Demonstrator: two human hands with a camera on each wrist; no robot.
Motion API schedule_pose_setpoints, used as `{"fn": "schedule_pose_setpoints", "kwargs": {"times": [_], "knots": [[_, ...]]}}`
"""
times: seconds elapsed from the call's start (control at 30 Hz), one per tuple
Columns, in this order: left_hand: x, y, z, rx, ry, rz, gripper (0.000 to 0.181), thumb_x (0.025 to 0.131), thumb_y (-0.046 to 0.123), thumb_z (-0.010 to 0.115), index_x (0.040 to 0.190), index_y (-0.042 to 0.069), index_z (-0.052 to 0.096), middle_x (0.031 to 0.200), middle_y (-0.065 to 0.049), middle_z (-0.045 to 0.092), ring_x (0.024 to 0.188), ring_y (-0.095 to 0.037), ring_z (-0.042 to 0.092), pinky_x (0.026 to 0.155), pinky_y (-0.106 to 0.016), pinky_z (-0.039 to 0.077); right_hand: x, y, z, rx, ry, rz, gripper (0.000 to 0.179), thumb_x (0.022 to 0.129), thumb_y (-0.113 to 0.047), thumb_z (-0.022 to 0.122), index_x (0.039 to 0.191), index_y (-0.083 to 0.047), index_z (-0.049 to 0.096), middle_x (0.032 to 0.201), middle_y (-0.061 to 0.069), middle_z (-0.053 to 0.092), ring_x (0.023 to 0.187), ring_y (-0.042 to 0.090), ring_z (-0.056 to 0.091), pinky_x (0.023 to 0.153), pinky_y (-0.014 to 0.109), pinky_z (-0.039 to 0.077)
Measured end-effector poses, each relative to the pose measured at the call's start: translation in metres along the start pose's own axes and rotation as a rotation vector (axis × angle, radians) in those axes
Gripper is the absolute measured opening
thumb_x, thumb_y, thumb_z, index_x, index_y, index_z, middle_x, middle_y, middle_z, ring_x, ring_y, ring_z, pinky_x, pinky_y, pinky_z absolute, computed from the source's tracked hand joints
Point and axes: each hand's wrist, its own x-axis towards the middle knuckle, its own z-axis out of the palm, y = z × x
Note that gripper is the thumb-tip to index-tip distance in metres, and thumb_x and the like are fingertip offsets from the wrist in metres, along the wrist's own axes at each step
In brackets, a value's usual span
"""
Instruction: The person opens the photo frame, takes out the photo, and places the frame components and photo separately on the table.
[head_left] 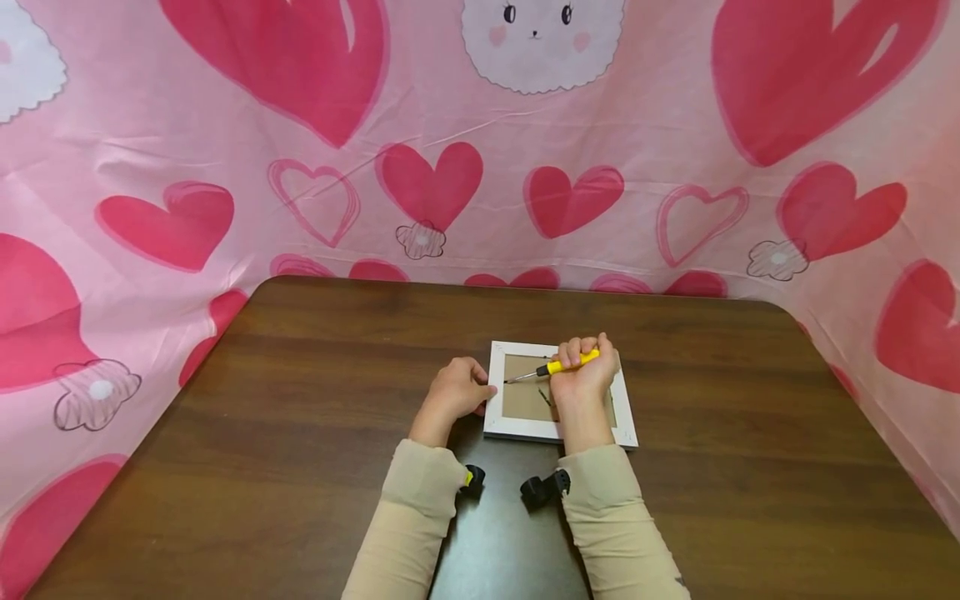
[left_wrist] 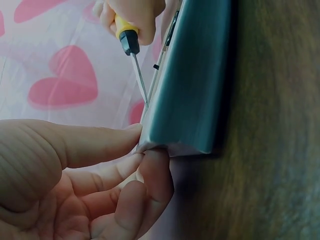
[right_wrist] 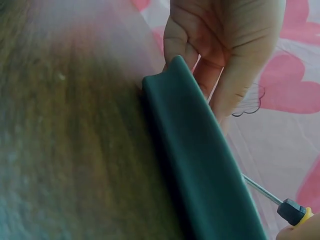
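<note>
A picture frame (head_left: 525, 428) lies on the table with its back up, white round the border, and a brown backing board (head_left: 522, 404) fills its middle. Its outer side shows dark green in both wrist views. My left hand (head_left: 452, 393) pinches the frame's left edge, thumb on the top face and fingers at the side. In my right hand (head_left: 585, 385) I grip a screwdriver (head_left: 553, 367) with a yellow and black handle. Its shaft slants down left, the tip at the border's left inner edge beside a small dark tab (head_left: 506, 382). Another dark piece (head_left: 544, 397) shows on the board.
The brown wooden table (head_left: 300, 433) extends to both sides of the frame. A pink cloth (head_left: 480, 217) printed with hearts hangs behind and beside it. Black cameras (head_left: 536, 493) are strapped at both wrists.
</note>
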Motion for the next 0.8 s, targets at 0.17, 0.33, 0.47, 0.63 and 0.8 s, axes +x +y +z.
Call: {"fn": "schedule_pose_setpoints", "kwargs": {"times": [0.17, 0.33, 0.47, 0.63, 0.8], "knots": [[0.0, 0.001, 0.001, 0.016, -0.016, 0.001, 0.018, 0.089, 0.018, 0.074, 0.096, 0.003, 0.066, 0.076, -0.009, 0.07, 0.056, -0.014, 0.068, 0.066, -0.028, 0.047, 0.002, 0.001, -0.001, 0.015, 0.0, -0.004, 0.059, 0.107, -0.034, 0.029, 0.052, -0.013, 0.037, 0.041, -0.001, 0.031, 0.039, 0.014, 0.025, 0.053, 0.026, 0.023], [0.0, 0.0, 0.0, 0.041, 0.002, 0.012, 0.018, 0.088, 0.018, 0.075, 0.092, 0.003, 0.065, 0.066, -0.007, 0.07, 0.054, -0.014, 0.068, 0.066, -0.028, 0.045, 0.003, 0.005, -0.001, 0.033, -0.013, 0.006, 0.058, 0.107, -0.033, 0.029, 0.053, -0.013, 0.035, 0.041, -0.001, 0.03, 0.038, 0.013, 0.025, 0.052, 0.025, 0.022], [0.002, 0.0, 0.001, 0.082, -0.007, 0.055, 0.017, 0.09, 0.016, 0.073, 0.089, 0.005, 0.06, 0.065, -0.006, 0.068, 0.055, -0.014, 0.067, 0.068, -0.029, 0.043, 0.003, 0.007, 0.0, 0.034, -0.014, -0.021, 0.058, 0.107, -0.032, 0.028, 0.053, -0.014, 0.034, 0.04, -0.002, 0.03, 0.038, 0.012, 0.024, 0.05, 0.024, 0.021], [0.004, -0.002, 0.002, 0.092, -0.05, 0.114, 0.018, 0.092, 0.014, 0.07, 0.087, 0.006, 0.054, 0.069, -0.007, 0.064, 0.056, -0.016, 0.065, 0.062, -0.026, 0.04, 0.001, 0.011, -0.002, 0.032, 0.038, -0.11, 0.059, 0.108, -0.032, 0.025, 0.053, -0.014, 0.034, 0.04, -0.003, 0.028, 0.036, 0.011, 0.023, 0.046, 0.023, 0.022], [0.004, -0.003, 0.003, 0.077, -0.063, 0.124, 0.019, 0.092, 0.012, 0.069, 0.086, 0.006, 0.052, 0.071, -0.006, 0.061, 0.057, -0.016, 0.066, 0.059, -0.025, 0.038, -0.001, 0.014, -0.006, 0.041, 0.092, -0.159, 0.055, 0.108, -0.03, 0.025, 0.056, -0.014, 0.032, 0.04, -0.003, 0.027, 0.036, 0.01, 0.022, 0.043, 0.022, 0.02]]}}
